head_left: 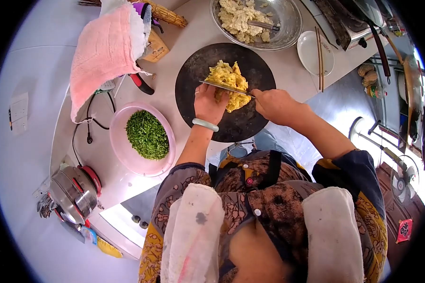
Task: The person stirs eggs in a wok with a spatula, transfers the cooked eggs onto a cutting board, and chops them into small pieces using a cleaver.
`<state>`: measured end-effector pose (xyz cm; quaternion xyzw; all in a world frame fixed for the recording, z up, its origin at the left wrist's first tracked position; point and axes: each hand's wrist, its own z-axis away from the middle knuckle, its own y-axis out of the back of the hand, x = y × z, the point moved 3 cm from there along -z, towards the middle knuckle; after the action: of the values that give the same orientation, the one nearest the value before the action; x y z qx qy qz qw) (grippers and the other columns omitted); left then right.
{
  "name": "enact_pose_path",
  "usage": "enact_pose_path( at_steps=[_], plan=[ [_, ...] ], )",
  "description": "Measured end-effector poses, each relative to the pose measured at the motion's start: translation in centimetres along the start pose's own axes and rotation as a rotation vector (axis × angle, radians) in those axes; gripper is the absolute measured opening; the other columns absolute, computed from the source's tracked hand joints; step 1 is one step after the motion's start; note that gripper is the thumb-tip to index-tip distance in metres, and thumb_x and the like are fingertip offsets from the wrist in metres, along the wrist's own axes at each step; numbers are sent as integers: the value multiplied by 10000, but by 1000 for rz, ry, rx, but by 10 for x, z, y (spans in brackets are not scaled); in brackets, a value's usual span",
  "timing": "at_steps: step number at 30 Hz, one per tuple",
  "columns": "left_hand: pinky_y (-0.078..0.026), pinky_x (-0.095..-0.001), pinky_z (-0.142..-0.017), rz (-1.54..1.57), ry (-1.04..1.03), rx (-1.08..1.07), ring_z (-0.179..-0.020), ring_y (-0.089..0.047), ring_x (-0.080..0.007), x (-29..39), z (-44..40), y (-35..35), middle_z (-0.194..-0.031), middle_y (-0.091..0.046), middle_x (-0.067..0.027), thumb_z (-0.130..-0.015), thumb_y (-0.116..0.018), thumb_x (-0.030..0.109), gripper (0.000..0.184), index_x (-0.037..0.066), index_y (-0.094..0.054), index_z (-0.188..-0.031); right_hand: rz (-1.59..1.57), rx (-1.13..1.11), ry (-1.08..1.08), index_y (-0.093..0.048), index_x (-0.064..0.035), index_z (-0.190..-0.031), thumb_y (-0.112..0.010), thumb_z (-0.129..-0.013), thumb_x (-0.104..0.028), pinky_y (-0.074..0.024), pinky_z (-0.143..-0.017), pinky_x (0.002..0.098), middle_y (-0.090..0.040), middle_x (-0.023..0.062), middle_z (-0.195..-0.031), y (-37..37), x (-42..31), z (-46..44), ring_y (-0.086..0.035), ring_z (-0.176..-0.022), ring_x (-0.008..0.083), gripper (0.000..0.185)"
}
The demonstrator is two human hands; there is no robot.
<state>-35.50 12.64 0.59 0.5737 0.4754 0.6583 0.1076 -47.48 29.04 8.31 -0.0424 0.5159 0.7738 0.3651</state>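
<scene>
A mound of yellow scrambled egg [227, 75] lies on a round black chopping board [193, 63]. Wrapped round the handle of a kitchen knife [229, 88], my right hand [279, 106] keeps the blade across the middle of the egg. The knife is seen nearly edge-on. My left hand [210, 102], with a pale bangle at the wrist, rests on the near side of the egg, its fingers bent and close against the blade. Some fingertips are hidden by the knife and egg.
Left of the board stands a pink bowl [118, 137] of chopped greens [147, 135]. Behind it are a metal bowl [295, 28] with pale crumbly food and a white plate [309, 59] with chopsticks [320, 66]. A pink cloth [101, 52] and steel pot [73, 193] sit farther left.
</scene>
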Motion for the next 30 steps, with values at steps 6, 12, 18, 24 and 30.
enact_pose_path(
  at_steps=[6,12,18,24,30],
  plan=[
    [-491,-443,-873,-68,38,-44,-992,-569,-380,1,0,-2,-1039,-620,-178,-767,-698,199,308,-3,-641,-993,-46,-25,-71,-564,-9,-1045,-476,-858,-149,-521,-663,501,-666,210,-782,-32,9,-29,-655,-732,397,250],
    [-493,-437,-869,23,23,55,-994,-581,-378,2,9,2,-1063,-621,-174,-769,-722,188,315,3,-635,-1009,-114,201,59,-580,-20,-1037,-489,-878,-199,-517,-659,507,-657,211,-766,-61,24,-30,-644,-718,404,256],
    [-485,-428,-890,31,-12,148,-1030,-565,-359,1,15,10,-1121,-588,-174,-740,-754,180,361,11,-633,-1035,-174,232,92,-571,-10,-982,-494,-882,-206,-508,-623,516,-629,221,-701,-23,10,-11,-627,-667,416,233],
    [-517,-406,-855,58,22,123,-1012,-583,-344,-4,12,3,-1137,-563,-193,-746,-747,168,370,-31,-631,-1036,-134,164,56,-554,-6,-918,-496,-874,-184,-507,-631,525,-626,224,-688,-21,7,0,-627,-665,420,193],
    [-479,-434,-885,67,44,68,-1002,-561,-367,-7,8,-1,-1071,-605,-180,-742,-731,186,320,-4,-640,-983,-79,92,22,-562,5,-928,-494,-868,-179,-515,-645,522,-641,221,-712,-26,11,-9,-639,-686,411,205]
  ],
)
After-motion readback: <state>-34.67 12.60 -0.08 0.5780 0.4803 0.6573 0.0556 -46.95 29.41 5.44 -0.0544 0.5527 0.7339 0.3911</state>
